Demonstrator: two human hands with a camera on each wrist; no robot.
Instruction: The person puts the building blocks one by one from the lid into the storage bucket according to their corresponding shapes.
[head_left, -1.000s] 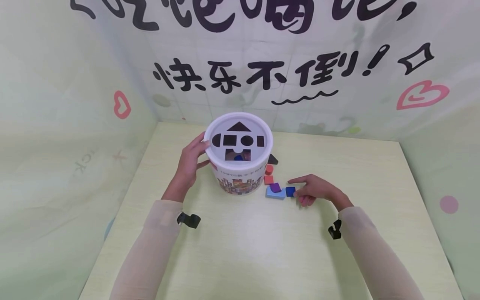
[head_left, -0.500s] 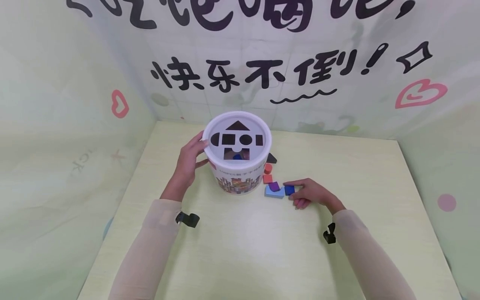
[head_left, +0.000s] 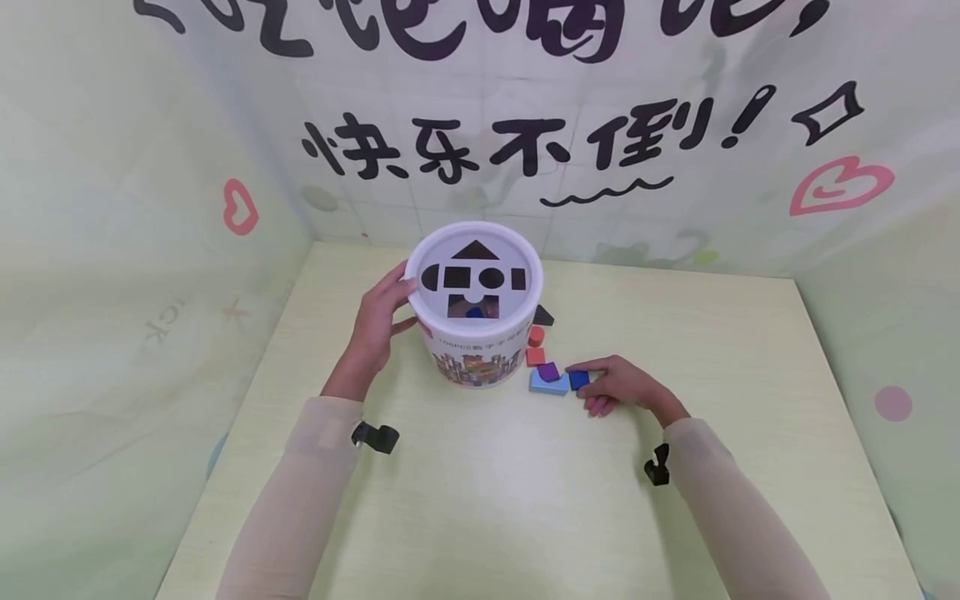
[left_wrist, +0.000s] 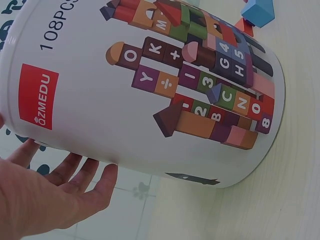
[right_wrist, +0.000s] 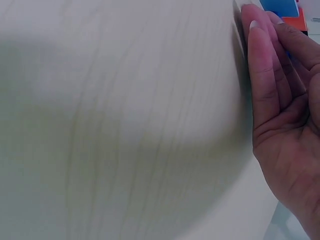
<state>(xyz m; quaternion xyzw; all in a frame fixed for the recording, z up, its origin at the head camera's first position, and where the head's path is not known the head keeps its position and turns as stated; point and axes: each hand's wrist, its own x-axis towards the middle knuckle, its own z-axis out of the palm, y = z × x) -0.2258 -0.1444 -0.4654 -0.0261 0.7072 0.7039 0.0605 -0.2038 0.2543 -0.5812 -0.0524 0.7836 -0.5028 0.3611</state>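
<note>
right hand (head_left: 624,383): digits closed in, with a dark blue block (head_left: 578,380) pinched between the tips, low at the table (head_left: 480,500). one digit runs along the far side, another meets the near edge; remaining fingers fold under. from the right wrist the hand itself covers most of the block.

left hand (head_left: 375,325): wrapped on the side of a white bucket (head_left: 480,362), part at the rim, fingers bent, tips against the printed wall. bucket stands upright.

dark blue block: right of the bucket, just beside the right end of a light blue block (head_left: 553,387). a purple block (head_left: 549,372) lies tilted at the light blue block's notch. these two sit between right hand and bucket. farther back, close along the bucket's wall: red square block (head_left: 535,357), red cylinder (head_left: 536,336), dark triangular block (head_left: 543,316), the last partly hidden by the bucket.

lid (head_left: 435,305) on, cut with shaped holes; blue and pinkish pieces show through the notched one. lettered backdrop (head_left: 375,212) behind.
</note>
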